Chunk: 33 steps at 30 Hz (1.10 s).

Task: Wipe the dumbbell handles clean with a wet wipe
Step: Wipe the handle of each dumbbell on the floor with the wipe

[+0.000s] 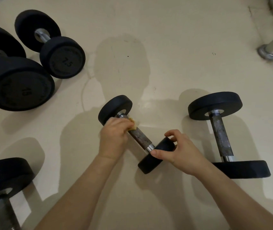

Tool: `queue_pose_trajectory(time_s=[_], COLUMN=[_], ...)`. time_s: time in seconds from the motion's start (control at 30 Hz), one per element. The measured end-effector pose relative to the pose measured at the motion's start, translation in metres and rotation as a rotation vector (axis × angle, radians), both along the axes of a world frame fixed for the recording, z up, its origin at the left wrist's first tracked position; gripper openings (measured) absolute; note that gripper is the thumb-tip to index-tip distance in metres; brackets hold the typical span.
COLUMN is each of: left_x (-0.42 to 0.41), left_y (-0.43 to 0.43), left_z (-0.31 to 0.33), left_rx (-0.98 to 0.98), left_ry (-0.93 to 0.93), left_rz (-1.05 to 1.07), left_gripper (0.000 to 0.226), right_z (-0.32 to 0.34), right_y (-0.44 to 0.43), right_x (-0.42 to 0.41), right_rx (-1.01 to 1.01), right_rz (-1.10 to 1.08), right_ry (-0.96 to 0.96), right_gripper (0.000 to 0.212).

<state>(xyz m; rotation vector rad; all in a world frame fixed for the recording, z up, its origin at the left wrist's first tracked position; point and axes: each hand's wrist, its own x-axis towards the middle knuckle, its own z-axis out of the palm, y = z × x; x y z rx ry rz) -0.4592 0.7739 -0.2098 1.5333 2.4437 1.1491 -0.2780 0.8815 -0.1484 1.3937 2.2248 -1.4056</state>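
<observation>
Small dumbbell (115,107) lies diagonal on the floor (165,47), centre frame; left hand (114,136) grip curled round yellowish wipe (132,124) at far end of handle (140,139); right hand (182,151) grip pinching near weight head (150,161); larger dumbbell (218,130) near, right.

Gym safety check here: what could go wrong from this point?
1. The small dumbbell sits on round plates; only the right hand pinching the near plate steadies it, so it may roll under pressure from the left hand.
2. The wet wipe looks yellow-brown, so it might smear grime along the speckled handle rather than lift it.
</observation>
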Motion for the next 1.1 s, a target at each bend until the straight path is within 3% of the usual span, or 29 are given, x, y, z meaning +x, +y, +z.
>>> queue_pose_trajectory(time_s=[0.13,0.27,0.33,0.4,0.57,0.8,0.9,1.03,1.1], left_x=[0.015,-0.001,0.036,0.046,0.010,0.018,0.021,0.030,0.019], left_y=[-0.007,0.012,0.007,0.000,0.016,-0.004,-0.001,0.015,0.021], left_z=[0.000,0.005,0.004,0.001,-0.002,0.007,0.006,-0.003,-0.006], left_rx=[-0.002,0.031,-0.034,-0.041,0.042,-0.248,-0.166,-0.047,0.043], left_ry=[0.150,0.023,0.026,0.078,-0.048,-0.048,-0.189,-0.209,-0.296], left_rz=[-0.330,-0.082,-0.252,-0.357,0.031,-0.393,-0.303,-0.143,0.048], left_gripper=[0.022,0.026,0.024,0.023,0.020,0.041,0.034,0.023,0.024], right_z=[0.002,-0.001,-0.004,-0.003,0.000,0.002,-0.001,-0.008,-0.009], right_y=[0.001,-0.002,-0.005,-0.007,-0.009,0.000,0.005,0.011,0.014], right_x=[0.002,-0.001,-0.002,-0.002,-0.003,-0.009,-0.009,-0.005,-0.003], right_rx=[0.002,0.045,0.045,0.041,0.039,-0.009,-0.045,-0.127,-0.156], right_rz=[-0.056,-0.119,-0.104,-0.061,-0.042,-0.082,-0.114,-0.191,-0.231], right_ry=[0.036,0.027,0.016,-0.010,-0.028,-0.038,-0.025,0.026,0.051], right_gripper=[0.071,0.062,0.064,0.080,0.093,0.069,0.068,0.072,0.067])
